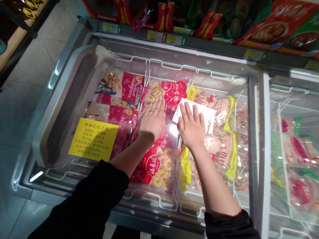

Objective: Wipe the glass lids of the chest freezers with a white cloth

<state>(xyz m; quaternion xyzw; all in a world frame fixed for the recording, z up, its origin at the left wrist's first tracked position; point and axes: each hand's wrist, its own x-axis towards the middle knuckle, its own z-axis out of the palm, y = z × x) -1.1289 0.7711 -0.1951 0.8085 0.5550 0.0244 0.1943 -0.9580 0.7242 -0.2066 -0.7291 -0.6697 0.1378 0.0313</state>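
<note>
My left hand (152, 120) lies flat on the glass lid (172, 134) of a chest freezer, fingers stretched out, a ring on one finger. Beside it, my right hand (191, 127) rests with spread fingers on a white square wipe (210, 114), pressing it against the same glass; whether it is paper or cloth I cannot tell. Under the lid, red bags of frozen snacks (153, 166) lie beneath my left hand. Yellow-edged packs of frozen meat (225, 154) lie beneath and right of my right hand.
A yellow notice (93, 139) is on the glass at the left. White wire baskets (152, 199) divide the freezer. A second glass-topped section (305, 156) adjoins at right. Shelves of packaged goods (270, 26) run along the back; a bottle rack (24, 5) stands at upper left.
</note>
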